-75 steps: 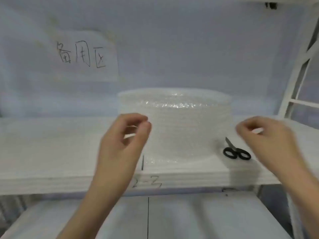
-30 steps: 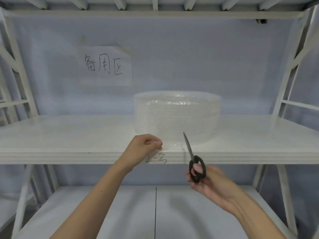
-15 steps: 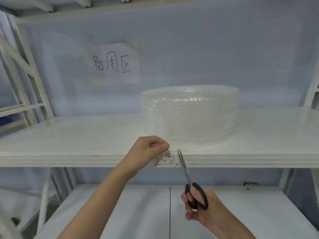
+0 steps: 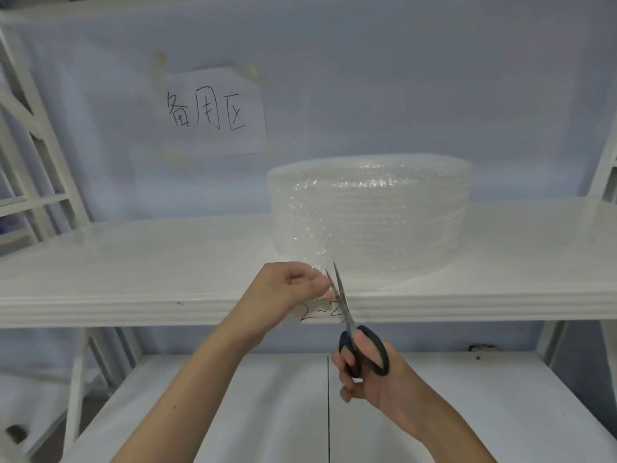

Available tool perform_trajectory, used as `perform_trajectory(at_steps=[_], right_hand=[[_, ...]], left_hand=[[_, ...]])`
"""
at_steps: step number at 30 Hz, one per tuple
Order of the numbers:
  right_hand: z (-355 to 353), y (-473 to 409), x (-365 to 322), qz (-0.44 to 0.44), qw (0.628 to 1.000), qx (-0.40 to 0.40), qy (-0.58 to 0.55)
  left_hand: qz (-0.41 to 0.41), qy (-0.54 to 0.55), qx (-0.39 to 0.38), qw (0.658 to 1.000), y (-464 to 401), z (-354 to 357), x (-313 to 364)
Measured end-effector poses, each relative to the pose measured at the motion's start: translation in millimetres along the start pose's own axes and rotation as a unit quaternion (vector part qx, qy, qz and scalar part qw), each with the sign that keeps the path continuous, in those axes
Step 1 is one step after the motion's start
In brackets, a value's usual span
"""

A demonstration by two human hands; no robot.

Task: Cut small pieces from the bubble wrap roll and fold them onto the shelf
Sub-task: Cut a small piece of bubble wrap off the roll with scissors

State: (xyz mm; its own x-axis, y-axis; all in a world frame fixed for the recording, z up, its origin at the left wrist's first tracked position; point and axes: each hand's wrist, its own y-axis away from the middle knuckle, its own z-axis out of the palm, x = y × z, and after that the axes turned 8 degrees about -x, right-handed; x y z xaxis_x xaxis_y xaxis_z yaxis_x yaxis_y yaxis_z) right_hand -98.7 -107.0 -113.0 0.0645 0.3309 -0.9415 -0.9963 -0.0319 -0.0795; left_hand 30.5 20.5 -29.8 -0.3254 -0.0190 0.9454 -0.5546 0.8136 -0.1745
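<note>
A wide roll of clear bubble wrap (image 4: 370,218) stands on the white shelf (image 4: 133,262), right of centre. Its loose end hangs over the shelf's front edge, and my left hand (image 4: 287,289) pinches that end. My right hand (image 4: 374,369) grips black-handled scissors (image 4: 354,329) just below the shelf edge. The blades point up and are slightly parted around the loose wrap, right beside my left fingertips.
A paper sign (image 4: 213,115) with handwritten characters is taped to the back wall. White shelf uprights (image 4: 30,135) stand at the left, and another (image 4: 604,155) at the right. A lower white shelf (image 4: 233,412) lies beneath my arms. "2-3" is written on the shelf edge.
My right hand picked up the scissors from the shelf and raised them to the loose end. The blades have moved up and now sit at the wrap beside my left fingers.
</note>
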Motion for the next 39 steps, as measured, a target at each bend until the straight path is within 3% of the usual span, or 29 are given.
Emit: perform_trajectory(at_steps=[5, 14, 27, 34, 39], right_hand=[[-0.2, -3.1, -1.6, -0.014, 1.0, -0.009, 0.0], [6.6, -3.8, -6.3, -0.013, 0.997, 0.07, 0.042], [10.5, -14.1, -15.0, -0.029, 0.996, 0.069, 0.042], [14.4, -13.6, -17.9, -0.04, 0.995, 0.081, 0.034], [21.4, -9.3, -24.4, -0.029, 0.997, 0.056, 0.033]], left_hand=[[0.006, 0.002, -0.003, 1.0, 0.0, 1.7, -1.4], [0.016, -0.005, -0.003, 1.0, 1.4, 5.0, -0.8], [0.017, -0.018, -0.014, 1.0, 2.6, 3.0, 5.1], [0.019, -0.019, 0.057, 0.998, -6.3, 4.0, 7.3], [0.036, 0.0, 0.057, 0.998, -4.3, 5.5, 2.1]])
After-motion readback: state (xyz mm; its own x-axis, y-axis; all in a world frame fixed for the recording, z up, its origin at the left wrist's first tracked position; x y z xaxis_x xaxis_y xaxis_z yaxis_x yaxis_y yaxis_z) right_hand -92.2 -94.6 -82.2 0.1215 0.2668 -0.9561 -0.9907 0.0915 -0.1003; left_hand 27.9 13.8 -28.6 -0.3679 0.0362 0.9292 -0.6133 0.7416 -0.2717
